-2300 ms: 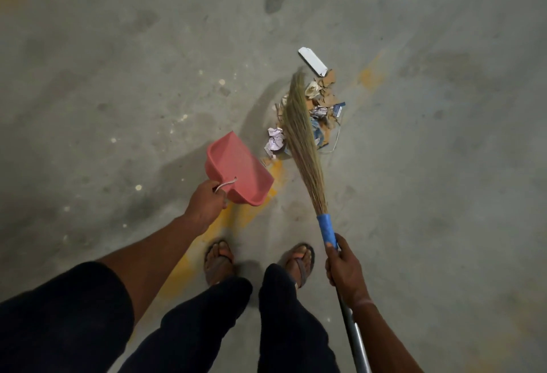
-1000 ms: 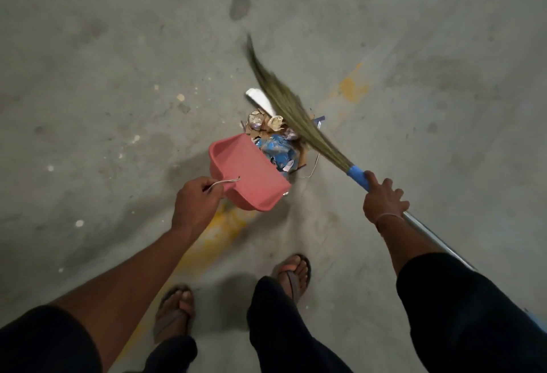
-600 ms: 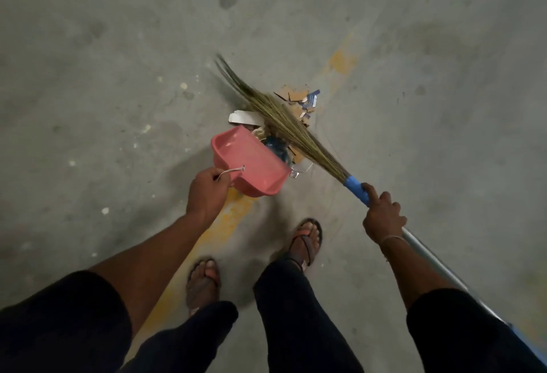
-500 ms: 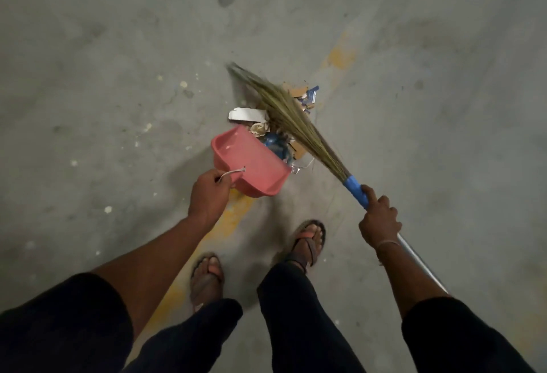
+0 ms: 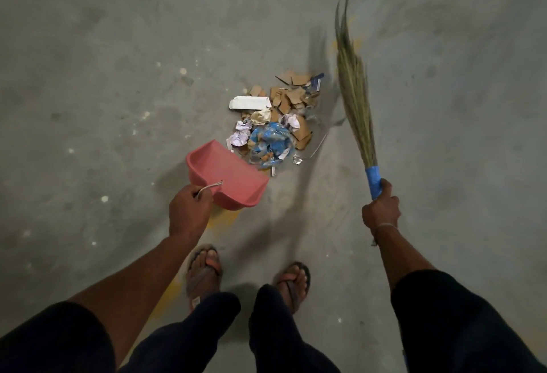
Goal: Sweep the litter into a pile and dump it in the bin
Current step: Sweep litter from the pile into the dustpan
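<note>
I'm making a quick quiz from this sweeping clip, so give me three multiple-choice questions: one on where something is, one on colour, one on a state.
1. Where is the litter pile?
A. inside the dustpan
B. on the floor at the dustpan's mouth
C. behind the feet

2. What colour is the dustpan?
A. pink
B. green
C. black

3. The broom is:
A. lying on the floor
B. pressed into the pile
C. held clear of the pile

Answers: 1 B, litter lies on concrete before the pan. 2 A, pink plastic. 3 C, the right hand holds it beside the pile; the left hand holds the pan.
</note>
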